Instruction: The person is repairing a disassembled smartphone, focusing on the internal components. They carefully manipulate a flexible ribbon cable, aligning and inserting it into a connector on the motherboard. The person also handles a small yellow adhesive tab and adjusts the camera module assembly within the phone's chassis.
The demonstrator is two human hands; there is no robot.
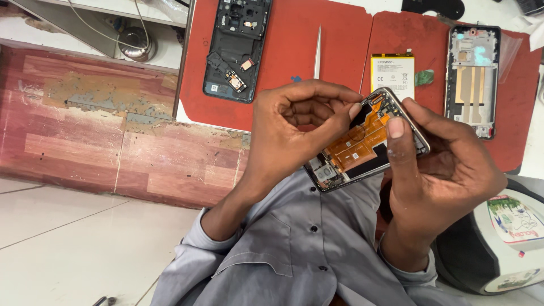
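Bright, even, diffuse light. Soft shadows lie beneath the flat red rubber mat (283, 62). Focus is sharp overall; slight glare appears right of it.

A pale tiled floor (73, 238) meets a worn reddish wood-grain panel (85, 130) with peeling patches; above it, a white surface (396, 5) carries red mats (283, 62).

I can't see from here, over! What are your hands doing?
Both hands, left hand and right hand, grip the opened phone. Left fingers at its orange ribbon. Nothing in the way.
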